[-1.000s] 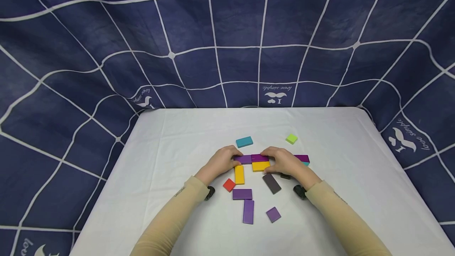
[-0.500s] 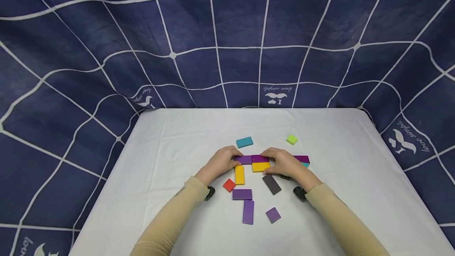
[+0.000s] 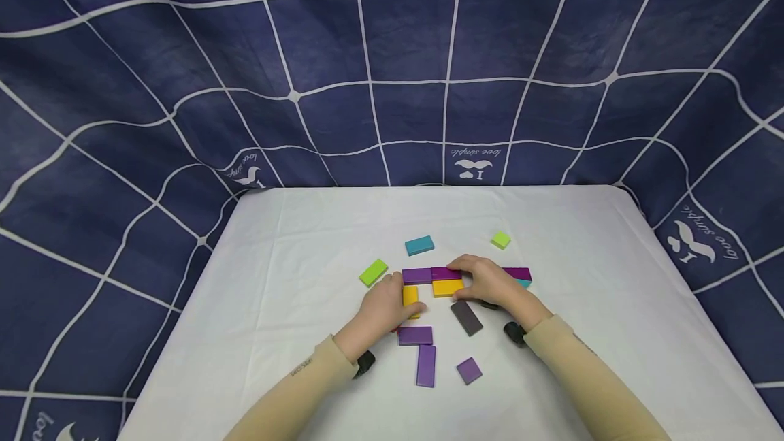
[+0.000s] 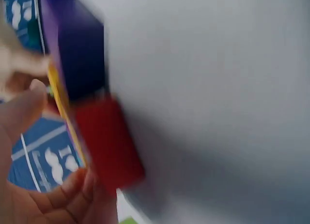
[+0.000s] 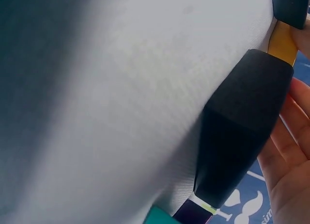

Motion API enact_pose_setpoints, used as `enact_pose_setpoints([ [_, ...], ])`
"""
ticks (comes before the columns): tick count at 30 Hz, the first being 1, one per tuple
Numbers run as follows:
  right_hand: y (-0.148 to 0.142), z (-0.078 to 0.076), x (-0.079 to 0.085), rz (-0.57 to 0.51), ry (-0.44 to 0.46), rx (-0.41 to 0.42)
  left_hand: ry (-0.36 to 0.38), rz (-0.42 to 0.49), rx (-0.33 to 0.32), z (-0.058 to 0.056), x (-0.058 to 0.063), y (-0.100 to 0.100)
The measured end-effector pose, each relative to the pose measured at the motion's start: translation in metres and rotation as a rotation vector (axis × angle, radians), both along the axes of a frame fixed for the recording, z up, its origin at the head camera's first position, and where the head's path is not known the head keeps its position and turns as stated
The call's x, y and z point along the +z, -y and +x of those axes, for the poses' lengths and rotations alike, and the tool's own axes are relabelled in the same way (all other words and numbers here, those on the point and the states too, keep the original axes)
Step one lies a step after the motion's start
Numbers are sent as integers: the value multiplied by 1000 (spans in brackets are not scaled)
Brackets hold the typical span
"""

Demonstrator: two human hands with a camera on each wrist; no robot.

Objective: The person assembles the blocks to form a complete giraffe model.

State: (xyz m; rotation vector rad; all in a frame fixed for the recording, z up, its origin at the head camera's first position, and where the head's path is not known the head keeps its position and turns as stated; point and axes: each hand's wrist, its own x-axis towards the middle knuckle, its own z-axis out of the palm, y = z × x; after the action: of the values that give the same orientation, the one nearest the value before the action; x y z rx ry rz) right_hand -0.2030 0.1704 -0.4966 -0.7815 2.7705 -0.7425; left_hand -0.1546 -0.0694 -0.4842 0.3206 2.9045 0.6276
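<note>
Coloured rectangular blocks lie on the white table. In the head view, my left hand (image 3: 381, 308) reaches over an upright-lying yellow block (image 3: 410, 295), its thumb and fingers spread to either side. A red block (image 4: 109, 141) sits beneath that hand, mostly hidden in the head view. My right hand (image 3: 486, 281) spans a magenta block (image 3: 446, 273) and the yellow block (image 3: 448, 288) in front of it, fingertips at the far edge and thumb at the near one. A purple block (image 3: 417, 276) continues the row to the left.
Around the hands lie a lime block (image 3: 373, 273), a teal block (image 3: 419, 246), a small lime square (image 3: 501, 240), a dark block (image 3: 467, 318), two purple blocks (image 3: 415, 336) and a small purple square (image 3: 469, 371). A grid-patterned blue curtain (image 3: 404, 114) hangs behind the table.
My left hand has left the purple block and moved toward me, over the yellow block and the red one. The lime block it covered now shows. My right hand has stayed put.
</note>
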Motion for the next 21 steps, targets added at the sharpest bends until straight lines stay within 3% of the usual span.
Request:
enact_pose_setpoints([
  [4,0,1,0,-1,-5,-5,-18,-85,18,14,-3,-7],
  [10,0,1,1,1,10,-11,-27,-107,20,16,0,-4],
  [14,0,0,0,-3,16,-14,-105,-117,-36,13,1,4],
  [21,-1,0,-1,-1,9,-8,-254,-45,-181,4,-2,11],
])
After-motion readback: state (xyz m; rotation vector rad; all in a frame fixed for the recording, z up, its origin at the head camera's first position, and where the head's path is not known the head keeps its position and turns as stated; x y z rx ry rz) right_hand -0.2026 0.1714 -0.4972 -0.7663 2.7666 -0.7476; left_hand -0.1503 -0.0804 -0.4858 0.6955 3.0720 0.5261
